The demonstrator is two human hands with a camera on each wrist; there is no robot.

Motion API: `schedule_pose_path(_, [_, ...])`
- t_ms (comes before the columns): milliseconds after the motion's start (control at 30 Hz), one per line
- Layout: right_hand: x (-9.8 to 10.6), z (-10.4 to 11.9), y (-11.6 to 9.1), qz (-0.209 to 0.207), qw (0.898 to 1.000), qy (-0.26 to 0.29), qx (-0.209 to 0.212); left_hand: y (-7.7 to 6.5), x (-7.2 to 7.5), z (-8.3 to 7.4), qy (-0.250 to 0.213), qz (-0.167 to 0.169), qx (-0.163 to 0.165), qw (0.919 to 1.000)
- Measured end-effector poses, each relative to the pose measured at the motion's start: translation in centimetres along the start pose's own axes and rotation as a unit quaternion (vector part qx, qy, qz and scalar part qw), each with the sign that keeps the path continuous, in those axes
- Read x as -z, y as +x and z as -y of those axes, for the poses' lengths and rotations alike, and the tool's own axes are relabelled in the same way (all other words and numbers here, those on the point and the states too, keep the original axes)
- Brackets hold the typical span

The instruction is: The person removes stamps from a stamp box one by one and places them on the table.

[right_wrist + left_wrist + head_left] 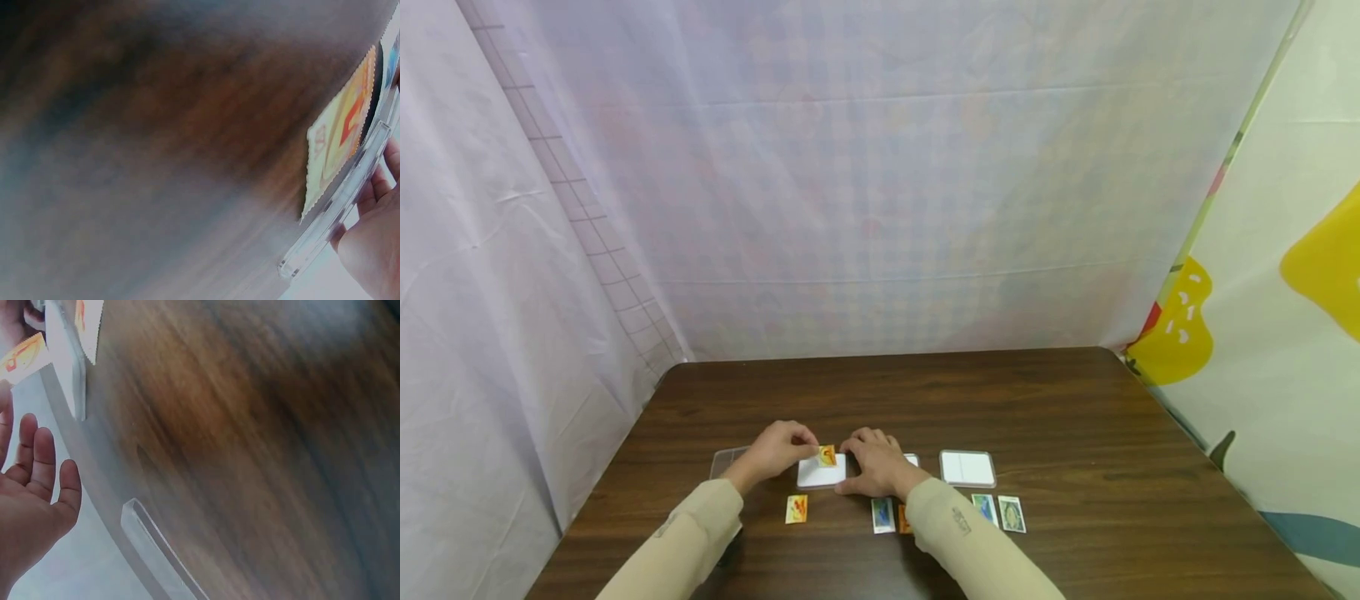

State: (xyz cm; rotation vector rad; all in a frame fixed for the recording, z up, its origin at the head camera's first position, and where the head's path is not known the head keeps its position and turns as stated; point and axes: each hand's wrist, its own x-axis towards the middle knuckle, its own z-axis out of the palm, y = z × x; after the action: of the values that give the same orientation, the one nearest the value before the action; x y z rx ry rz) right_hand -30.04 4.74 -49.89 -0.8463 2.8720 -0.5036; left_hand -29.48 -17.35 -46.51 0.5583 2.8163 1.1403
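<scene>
My left hand (780, 450) pinches a small orange-and-yellow postage stamp (827, 456) by its left edge, over a clear flat case (820, 476) with a white insert. In the left wrist view, the thumb and index finger are mostly cut off, while the other fingers of the left hand (39, 494) stand away from the stamp (25, 359). My right hand (880, 465) holds the right end of the same case, thumb at the near corner and fingers at the far one. Below the case lies another orange-and-yellow stamp (797, 509), with toothed edges.
A second white-filled case (967, 469) lies to the right; another (912, 459) is mostly hidden behind my right hand. A clear empty-looking case (727, 460) sits left. Along the near side are a blue-green stamp (883, 515), an orange one (905, 520) and a greenish one (1012, 514).
</scene>
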Motion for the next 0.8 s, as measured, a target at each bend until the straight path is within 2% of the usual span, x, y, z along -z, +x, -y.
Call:
schedule_pose_path(267, [0.6, 0.5, -0.4, 0.008, 1.0, -0.005, 0.0, -0.7, 0.9, -0.3, -0.01, 0.005, -0.002, 0.9999])
schedule_pose_path(467, [0.7, 0.6, -0.4, 0.011, 1.0, -0.006, -0.006, -1.5, 1.2, -0.4, -0.015, 0.009, -0.022, 0.9996])
schedule_pose_path(700, [0.7, 0.6, -0.4, 0.007, 1.0, -0.006, -0.003, -2.6, 1.3, -0.4, -0.034, 0.037, -0.006, 0.9987])
schedule_pose_path(800, [0.6, 0.5, -0.4, 0.006, 1.0, -0.004, -0.002, -2.9, 1.2, -0.3, -0.037, 0.047, -0.016, 0.9981])
